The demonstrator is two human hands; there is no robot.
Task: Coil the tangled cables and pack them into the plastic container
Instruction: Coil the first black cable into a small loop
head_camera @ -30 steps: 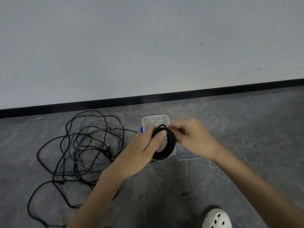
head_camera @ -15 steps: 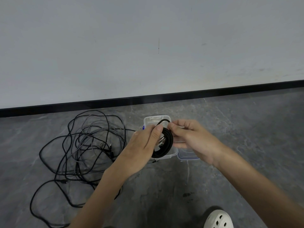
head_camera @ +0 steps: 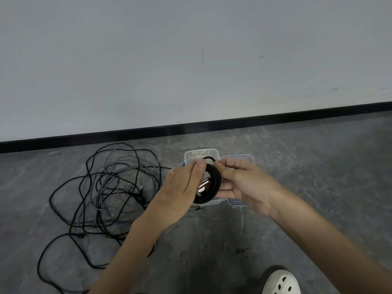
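So we're holding the coiled black cable (head_camera: 216,183) up off the floor, right over the plastic container (head_camera: 197,152), as a tight little ring between both hands. Our left hand (head_camera: 180,194) is gripping the ring's left side, with the thumb pressing on top and the fingers wrapping round behind. That's what's stopping the loops from springing apart. Our right hand (head_camera: 248,183) is pinching the opposite edge near the top with thumb and forefinger, while the other fingers are curling underneath like a cradle. A silver plug (head_camera: 203,187) is poking through the middle of the ring. We're guessing the loose end is getting tucked in so the coil isn't unwinding the moment we let go.

The container is sitting open on the grey floor (head_camera: 212,240) directly behind the coil. We're thinking that's on purpose, since the ring only needs lowering straight in. Our hands are hiding most of the inside, so we can't tell what's in there. Its clear lid (head_camera: 239,159) is lying just beside it on the right, out of the drop path.

Off to the left, the tangled cables (head_camera: 110,187) are sprawling in a loose heap of black and grey strands, with one strand running toward the container. By our reckoning most of the job is waiting there. A white clog (head_camera: 280,282) is peeking in at the bottom edge.
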